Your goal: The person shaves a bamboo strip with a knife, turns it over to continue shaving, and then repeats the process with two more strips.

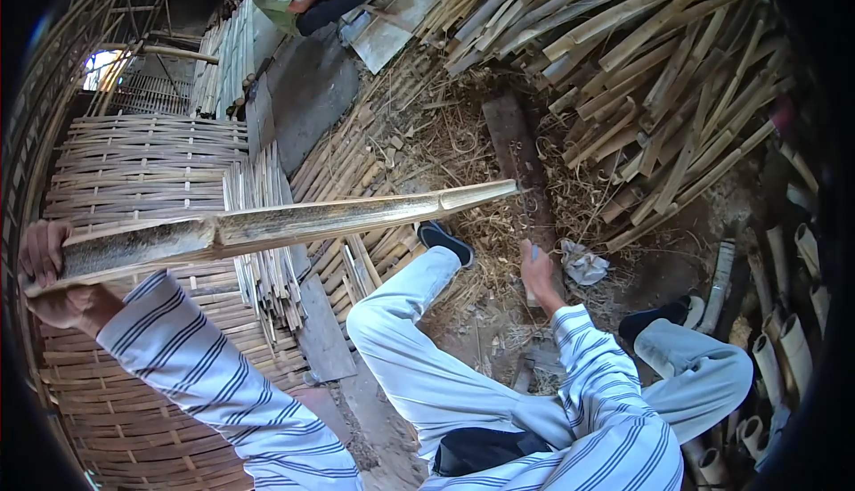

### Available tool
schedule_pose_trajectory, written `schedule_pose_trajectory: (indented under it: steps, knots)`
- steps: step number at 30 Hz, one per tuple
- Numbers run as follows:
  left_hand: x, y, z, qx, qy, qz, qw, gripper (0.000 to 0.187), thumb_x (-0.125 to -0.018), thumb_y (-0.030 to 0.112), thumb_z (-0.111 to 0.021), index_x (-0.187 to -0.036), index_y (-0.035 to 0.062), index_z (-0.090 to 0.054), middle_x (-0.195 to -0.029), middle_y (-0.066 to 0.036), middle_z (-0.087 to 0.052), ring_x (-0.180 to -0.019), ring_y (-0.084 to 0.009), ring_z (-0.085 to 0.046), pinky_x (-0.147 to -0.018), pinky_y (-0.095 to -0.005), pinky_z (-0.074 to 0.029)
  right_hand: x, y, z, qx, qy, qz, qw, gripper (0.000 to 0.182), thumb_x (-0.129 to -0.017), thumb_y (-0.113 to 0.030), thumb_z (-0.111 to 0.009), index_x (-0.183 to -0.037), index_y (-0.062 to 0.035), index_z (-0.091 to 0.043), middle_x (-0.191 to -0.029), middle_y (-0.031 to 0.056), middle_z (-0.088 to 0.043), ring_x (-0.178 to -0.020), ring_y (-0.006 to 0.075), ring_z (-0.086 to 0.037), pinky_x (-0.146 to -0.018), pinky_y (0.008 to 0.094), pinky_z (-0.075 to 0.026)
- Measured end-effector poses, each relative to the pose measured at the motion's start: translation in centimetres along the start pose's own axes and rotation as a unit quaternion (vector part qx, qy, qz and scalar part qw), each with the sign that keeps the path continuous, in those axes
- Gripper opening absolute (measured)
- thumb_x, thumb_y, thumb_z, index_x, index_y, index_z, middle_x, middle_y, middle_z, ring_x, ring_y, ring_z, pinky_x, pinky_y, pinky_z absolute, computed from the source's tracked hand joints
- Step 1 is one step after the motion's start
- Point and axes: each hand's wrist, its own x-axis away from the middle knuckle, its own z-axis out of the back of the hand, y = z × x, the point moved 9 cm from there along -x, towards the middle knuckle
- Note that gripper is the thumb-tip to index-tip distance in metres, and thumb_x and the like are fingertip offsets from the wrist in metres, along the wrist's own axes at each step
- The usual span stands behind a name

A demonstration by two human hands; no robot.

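Observation:
My left hand grips the near end of a long split bamboo strip at the far left. The strip runs across the view with its hollow side showing, and its other end hangs over a dark wooden plank on the ground. Lower down, beside that plank, my right hand is closed around a handle-like thing; its shape is mostly hidden. Pale curly shavings lie around the plank, and a crumpled white wrapper is just right of my right hand.
A large pile of split bamboo fills the upper right. Bamboo tubes stand at the right edge. A woven bamboo panel is on the left, near stacked strips. Another person sits at the top.

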Motion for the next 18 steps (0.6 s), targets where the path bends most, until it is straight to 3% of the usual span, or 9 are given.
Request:
schedule_pose_trajectory:
  steps: [2, 4, 6, 8, 11, 14, 16, 17, 18]
  knots:
    - [0.2, 0.5, -0.6, -0.044, 0.016, -0.033, 0.998, 0.008, -0.072, 0.008, -0.044, -0.066, 0.0124, -0.041, -0.052, 0.003, -0.036, -0.043, -0.0068, -0.031, -0.051, -0.0200, -0.030, -0.5, -0.2, 1.6, 0.018, -0.016, -0.020, 1.000, 0.063, -0.094, -0.056, -0.042, -0.088, 0.0027, -0.066, -0.082, 0.0268, -0.065, -0.085, 0.0460, -0.062, -0.071, 0.0477, -0.046]
    - [0.2, 0.4, -1.7, -0.008, -0.008, 0.010, 1.000, 0.009, -0.072, 0.007, -0.042, -0.065, 0.0125, -0.041, -0.052, 0.003, -0.037, -0.043, -0.0067, -0.032, -0.051, -0.0198, -0.030, -1.7, -0.8, 3.3, 0.071, -0.054, -0.023, 0.996, 0.065, -0.094, -0.057, -0.041, -0.086, 0.0027, -0.066, -0.082, 0.0263, -0.066, -0.085, 0.0444, -0.063, -0.070, 0.0479, -0.046]
    - [0.5, -0.4, -3.1, 0.109, -0.058, 0.062, 0.990, 0.018, -0.079, 0.016, -0.054, -0.068, 0.0122, -0.039, -0.052, 0.005, -0.037, -0.046, -0.0052, -0.033, -0.054, -0.0187, -0.030, -0.8, -3.7, 6.1, 0.057, -0.064, -0.036, 0.996, 0.064, -0.093, -0.056, -0.041, -0.086, 0.0028, -0.066, -0.079, 0.0241, -0.066, -0.080, 0.0398, -0.065, -0.069, 0.0469, -0.046]
    - [0.5, -0.3, -4.8, 0.066, -0.060, 0.014, 0.996, 0.015, -0.076, 0.014, -0.052, -0.068, 0.0121, -0.040, -0.052, 0.005, -0.037, -0.046, -0.0048, -0.035, -0.055, -0.0178, -0.031, 0.3, -6.4, 8.2, 0.065, -0.048, -0.024, 0.996, 0.061, -0.093, -0.055, -0.044, -0.085, 0.0024, -0.065, -0.075, 0.0213, -0.066, -0.075, 0.0361, -0.065, -0.067, 0.0454, -0.046]
    - [-0.3, -0.2, -4.2, 0.090, -0.059, 0.071, 0.992, 0.024, -0.075, 0.026, -0.060, -0.068, 0.0132, -0.041, -0.049, 0.006, -0.037, -0.042, -0.0045, -0.037, -0.052, -0.0185, -0.033, 2.7, -11.4, 11.9, 0.017, -0.031, 0.028, 0.999, 0.058, -0.091, -0.052, -0.051, -0.089, 0.0042, -0.065, -0.079, 0.0244, -0.066, -0.077, 0.0380, -0.066, -0.069, 0.0469, -0.048]
    - [-1.9, -0.4, -3.5, 0.184, -0.178, 0.086, 0.963, 0.030, -0.091, 0.030, -0.052, -0.065, 0.0153, -0.047, -0.046, 0.008, -0.039, -0.038, -0.0040, -0.038, -0.052, -0.0196, -0.034, 6.5, -16.8, 17.0, 0.013, -0.023, 0.083, 0.996, 0.045, -0.088, -0.041, -0.059, -0.083, 0.0045, -0.060, -0.069, 0.0153, -0.063, -0.066, 0.0284, -0.063, -0.063, 0.0425, -0.048]
    - [-1.7, -1.2, -4.0, 0.179, -0.152, 0.046, 0.971, 0.031, -0.094, 0.028, -0.050, -0.065, 0.0167, -0.048, -0.046, 0.008, -0.039, -0.038, -0.0032, -0.037, -0.054, -0.0188, -0.034, 8.2, -17.3, 19.8, 0.041, -0.022, 0.098, 0.994, 0.035, -0.088, -0.033, -0.063, -0.081, 0.0001, -0.056, -0.062, 0.0025, -0.053, -0.058, 0.0145, -0.055, -0.051, 0.0356, -0.042]
    - [-1.2, -1.8, -6.0, 0.158, -0.173, 0.024, 0.972, 0.030, -0.093, 0.028, -0.053, -0.065, 0.0171, -0.048, -0.046, 0.008, -0.039, -0.038, -0.0030, -0.036, -0.054, -0.0187, -0.033, 9.7, -17.7, 21.3, 0.013, -0.029, 0.071, 0.997, 0.031, -0.084, -0.027, -0.066, -0.082, 0.0020, -0.056, -0.066, 0.0052, -0.056, -0.057, 0.0151, -0.056, -0.049, 0.0351, -0.042]
    - [-0.5, -1.9, -7.3, 0.135, -0.147, 0.001, 0.980, 0.030, -0.091, 0.028, -0.056, -0.064, 0.0172, -0.047, -0.046, 0.008, -0.039, -0.038, -0.0033, -0.035, -0.053, -0.0187, -0.033, 11.1, -18.1, 23.2, 0.065, 0.000, 0.069, 0.996, 0.037, -0.079, -0.028, -0.067, -0.093, 0.0051, -0.060, -0.074, 0.0137, -0.064, -0.067, 0.0254, -0.064, -0.061, 0.0402, -0.050]
